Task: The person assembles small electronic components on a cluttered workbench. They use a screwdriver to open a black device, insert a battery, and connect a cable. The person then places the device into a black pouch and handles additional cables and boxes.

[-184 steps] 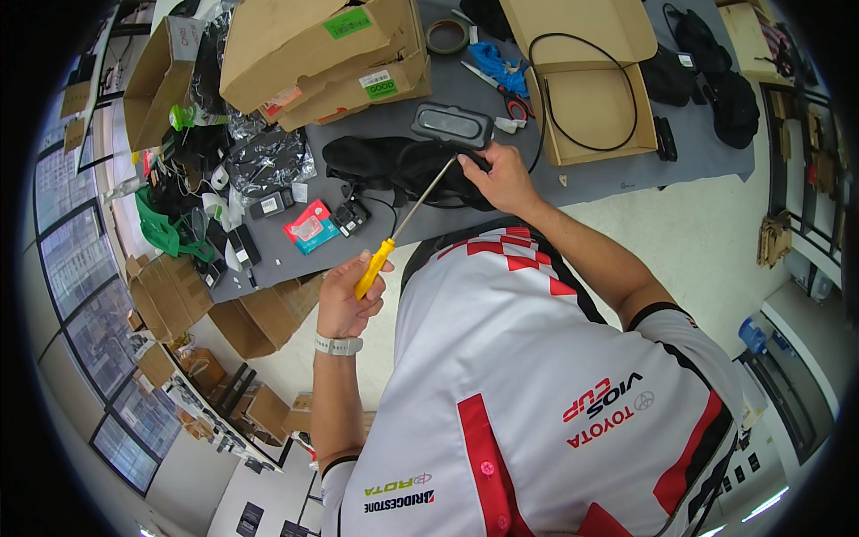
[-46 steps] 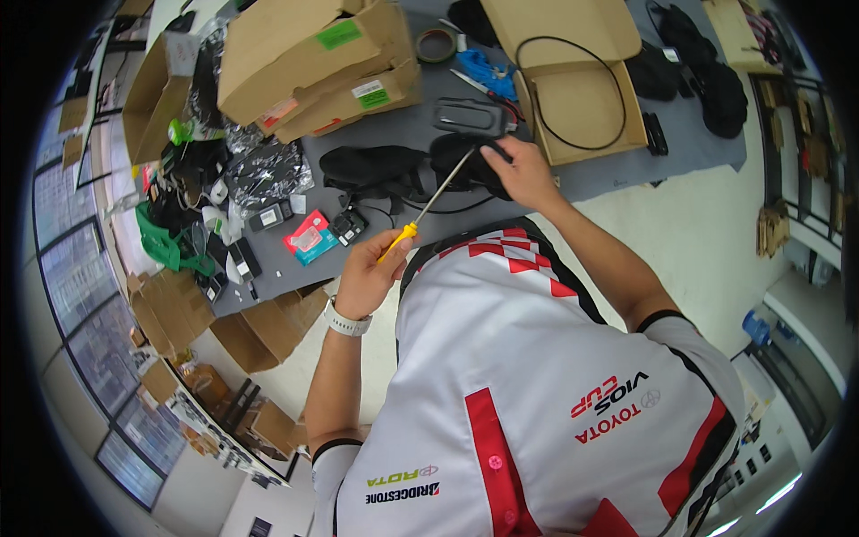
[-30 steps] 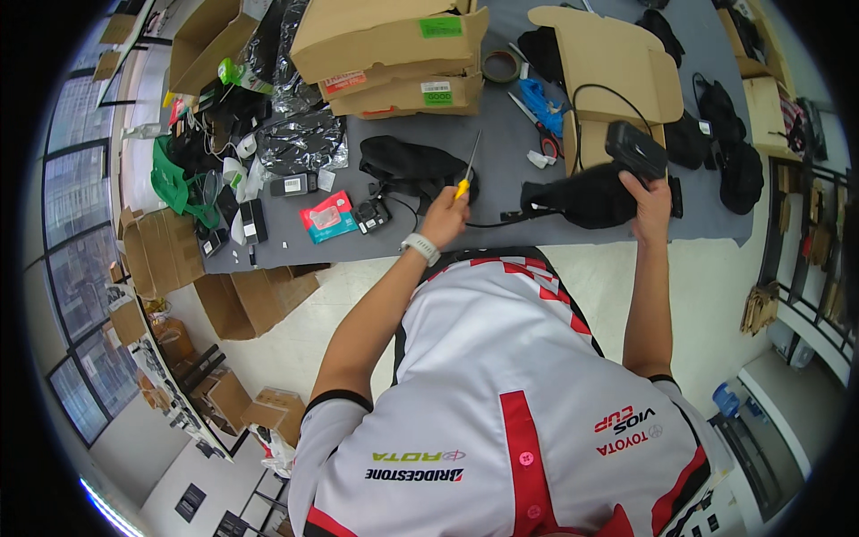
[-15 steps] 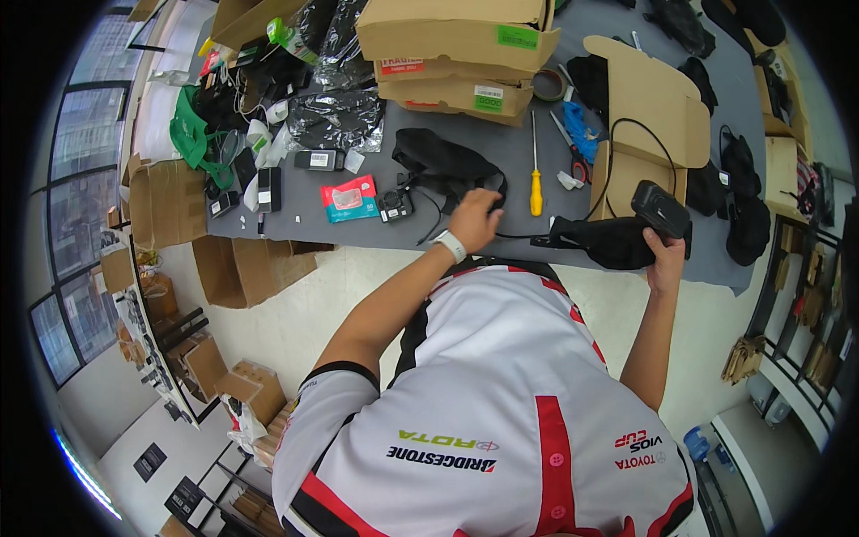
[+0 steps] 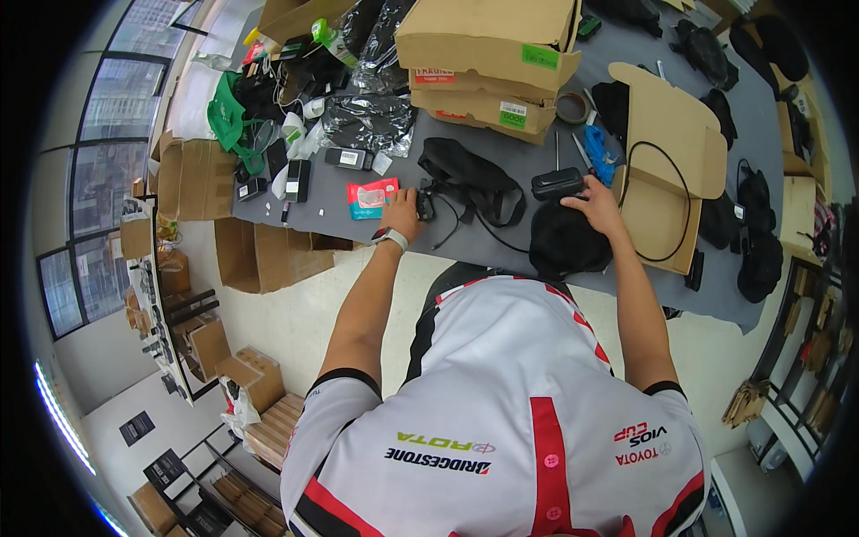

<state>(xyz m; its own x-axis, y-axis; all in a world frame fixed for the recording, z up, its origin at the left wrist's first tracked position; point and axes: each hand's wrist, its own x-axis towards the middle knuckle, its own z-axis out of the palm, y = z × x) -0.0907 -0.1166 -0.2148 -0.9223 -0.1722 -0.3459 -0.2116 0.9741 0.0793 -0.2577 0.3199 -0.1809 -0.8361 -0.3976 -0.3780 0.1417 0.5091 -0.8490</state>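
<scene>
My left hand [image 5: 402,215] is closed on the left side of a small black box-shaped device [image 5: 425,208] lying on the table. A red and teal soft packet [image 5: 370,197] lies right behind this hand. My right hand [image 5: 597,208] grips a rounded black cloth cap [image 5: 571,243] by its far right side, fingertips near a black oblong case [image 5: 557,183] at the cap's far edge. A thin black cable [image 5: 497,234] runs on the table between the device and the cap. Behind it sits a black strap bundle [image 5: 470,174].
Stacked cardboard boxes [image 5: 488,45] stand at the back. An open carton [image 5: 667,134] with a looped cable is at right. Scissors, a blue wrapper [image 5: 599,157] and a tape roll [image 5: 573,107] lie beyond my right hand. Clutter with a green bag [image 5: 225,112] fills the left.
My right hand has brought the cap and case leftward, the case now farther back. My left hand has moved left from the strap to the small device. The yellow-handled screwdriver is now mostly hidden.
</scene>
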